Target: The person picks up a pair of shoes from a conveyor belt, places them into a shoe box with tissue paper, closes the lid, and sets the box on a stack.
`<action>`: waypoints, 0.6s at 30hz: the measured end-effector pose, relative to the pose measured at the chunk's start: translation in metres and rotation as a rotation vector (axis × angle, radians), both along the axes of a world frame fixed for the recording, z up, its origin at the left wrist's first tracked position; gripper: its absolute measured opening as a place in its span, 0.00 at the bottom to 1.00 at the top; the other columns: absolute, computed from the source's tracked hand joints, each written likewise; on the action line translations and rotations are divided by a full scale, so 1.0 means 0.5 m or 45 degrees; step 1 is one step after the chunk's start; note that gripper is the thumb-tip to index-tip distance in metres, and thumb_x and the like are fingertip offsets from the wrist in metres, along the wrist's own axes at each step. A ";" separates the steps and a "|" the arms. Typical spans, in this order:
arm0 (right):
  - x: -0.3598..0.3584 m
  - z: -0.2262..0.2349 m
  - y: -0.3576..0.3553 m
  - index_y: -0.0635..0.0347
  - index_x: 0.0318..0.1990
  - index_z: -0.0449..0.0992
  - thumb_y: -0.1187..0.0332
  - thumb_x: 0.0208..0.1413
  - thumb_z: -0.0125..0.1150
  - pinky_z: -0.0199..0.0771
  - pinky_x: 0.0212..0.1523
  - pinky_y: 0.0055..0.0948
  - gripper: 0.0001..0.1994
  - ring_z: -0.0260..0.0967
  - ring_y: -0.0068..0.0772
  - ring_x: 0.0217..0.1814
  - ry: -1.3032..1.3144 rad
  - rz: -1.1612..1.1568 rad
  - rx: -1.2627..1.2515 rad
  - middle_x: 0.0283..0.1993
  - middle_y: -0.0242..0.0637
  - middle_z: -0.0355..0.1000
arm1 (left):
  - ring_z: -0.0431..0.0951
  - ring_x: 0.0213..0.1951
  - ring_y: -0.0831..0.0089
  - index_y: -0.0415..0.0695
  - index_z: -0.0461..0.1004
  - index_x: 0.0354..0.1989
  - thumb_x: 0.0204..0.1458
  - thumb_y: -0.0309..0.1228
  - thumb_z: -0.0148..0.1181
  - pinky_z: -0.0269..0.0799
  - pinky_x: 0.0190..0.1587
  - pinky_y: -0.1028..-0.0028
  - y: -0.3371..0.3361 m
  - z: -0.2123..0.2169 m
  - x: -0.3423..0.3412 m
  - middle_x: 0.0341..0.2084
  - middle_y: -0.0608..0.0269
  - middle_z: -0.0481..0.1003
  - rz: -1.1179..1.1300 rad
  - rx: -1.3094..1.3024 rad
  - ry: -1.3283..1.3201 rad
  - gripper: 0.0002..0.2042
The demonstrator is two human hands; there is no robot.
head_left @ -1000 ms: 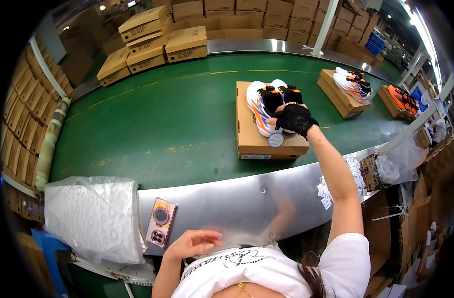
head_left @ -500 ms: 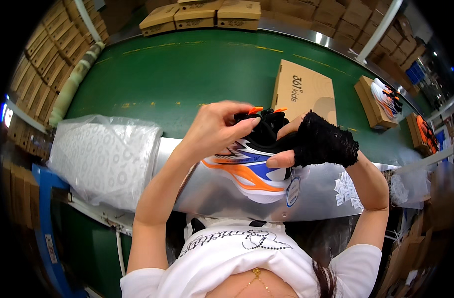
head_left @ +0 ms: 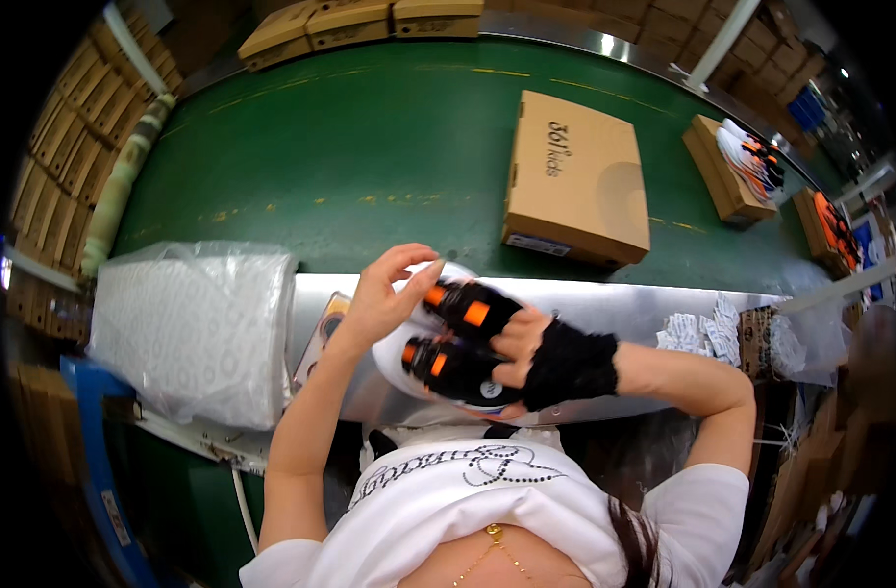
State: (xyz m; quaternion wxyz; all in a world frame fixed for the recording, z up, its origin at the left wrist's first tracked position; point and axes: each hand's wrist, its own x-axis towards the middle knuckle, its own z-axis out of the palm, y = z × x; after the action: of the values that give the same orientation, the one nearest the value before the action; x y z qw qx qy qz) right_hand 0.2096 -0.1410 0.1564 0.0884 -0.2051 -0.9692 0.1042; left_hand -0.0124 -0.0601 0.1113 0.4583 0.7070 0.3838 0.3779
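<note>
A pair of sneakers (head_left: 468, 306) lies side by side, with black uppers, orange tabs and white soles. My right hand (head_left: 522, 351), in a black lace fingerless glove, grips both at their collar end; some of its fingers are hidden behind the shoes. By the toe of the farther shoe is my left hand (head_left: 387, 292), its fingers loosely bent and its thumb close to the front orange tab. No item shows in it. Beneath the shoes is a shiny metal work surface (head_left: 615, 306).
A closed brown shoebox (head_left: 577, 186) stands beyond on the green belt (head_left: 370, 147). Plastic-wrapped patterned paper (head_left: 193, 338) lies at left. Small white packets (head_left: 701, 333) are heaped at right. Farther right, more sneakers (head_left: 750, 157) sit on a box. Boxes line the far edge.
The sneakers have turned from side-on to tops facing up, so both now show. My left hand has let go of the orange tab and moved lower left. My right hand has shifted down and left.
</note>
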 end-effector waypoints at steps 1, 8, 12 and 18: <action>0.011 -0.029 -0.010 0.57 0.22 0.73 0.49 0.31 0.64 0.63 0.35 0.33 0.19 0.65 0.40 0.28 -0.014 -0.018 0.034 0.22 0.40 0.66 | 0.68 0.47 0.68 0.38 0.71 0.42 0.51 0.34 0.53 0.62 0.50 0.71 0.002 -0.019 0.023 0.47 0.58 0.66 0.009 0.158 0.097 0.14; 0.123 -0.093 0.107 0.56 0.38 0.71 0.59 0.37 0.64 0.60 0.48 0.36 0.19 0.62 0.43 0.47 0.357 -0.691 0.038 0.42 0.41 0.67 | 0.73 0.27 0.61 0.36 0.75 0.27 0.46 0.41 0.55 0.67 0.31 0.71 -0.004 -0.033 0.079 0.23 0.51 0.74 -0.194 0.097 0.626 0.17; 0.189 -0.195 0.173 0.60 0.45 0.66 0.62 0.32 0.62 0.51 0.51 0.51 0.27 0.55 0.43 0.56 0.055 -1.367 0.753 0.52 0.48 0.61 | 0.74 0.27 0.65 0.34 0.75 0.29 0.46 0.42 0.56 0.68 0.32 0.72 0.009 -0.014 0.093 0.21 0.51 0.74 -0.256 0.026 0.676 0.18; 0.155 -0.167 0.173 0.67 0.47 0.64 0.66 0.31 0.62 0.54 0.52 0.48 0.30 0.60 0.50 0.54 0.729 -1.211 0.840 0.49 0.50 0.64 | 0.65 0.50 0.57 0.33 0.56 0.55 0.49 0.39 0.54 0.60 0.51 0.67 0.045 -0.046 0.123 0.51 0.44 0.61 0.060 0.499 0.488 0.29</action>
State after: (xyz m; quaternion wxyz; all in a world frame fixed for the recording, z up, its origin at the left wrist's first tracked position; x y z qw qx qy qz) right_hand 0.2872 -0.0546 0.0732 0.4382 -0.5385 -0.6916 -0.1991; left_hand 0.0490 -0.0374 0.0883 0.2227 0.8316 0.3994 0.3150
